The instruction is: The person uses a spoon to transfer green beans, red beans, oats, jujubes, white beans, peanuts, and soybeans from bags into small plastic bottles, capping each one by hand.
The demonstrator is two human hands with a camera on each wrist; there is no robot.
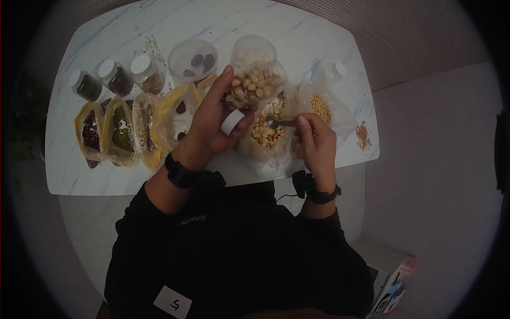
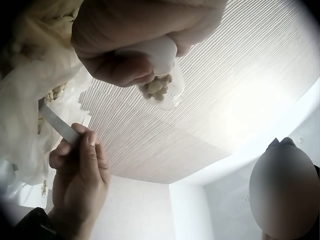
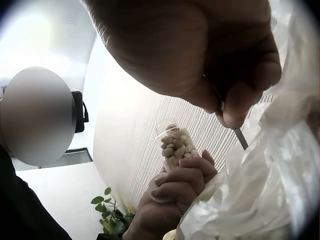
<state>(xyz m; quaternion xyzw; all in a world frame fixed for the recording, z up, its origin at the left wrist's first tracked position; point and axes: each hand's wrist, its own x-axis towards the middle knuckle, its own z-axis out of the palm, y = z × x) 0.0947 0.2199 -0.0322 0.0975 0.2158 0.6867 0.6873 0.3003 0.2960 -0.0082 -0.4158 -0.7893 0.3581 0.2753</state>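
My left hand [image 1: 210, 119] grips a clear jar [image 1: 252, 87] filled with pale tan seeds, tilted with its mouth toward the right. A white lid [image 1: 232, 122] is tucked in the fingers of that same hand. Between thumb and fingers, my right hand [image 1: 319, 141] pinches the handle of a metal measuring spoon [image 1: 273, 123]. The spoon's bowl is over an open plastic bag [image 1: 265, 159] of similar seeds, below and right of the jar. In the right wrist view the jar [image 3: 175, 145] stands nearly upright above the left fingers.
Left on the table [image 1: 114, 178] are several open bags, including red beans [image 1: 91, 133] and green beans [image 1: 124, 135]. Three white-lidded jars [image 1: 116, 77] and two plastic tubs [image 1: 192, 59] stand behind. A bag of yellow beans [image 1: 320, 109] and spilled brown bits [image 1: 363, 137] lie right.
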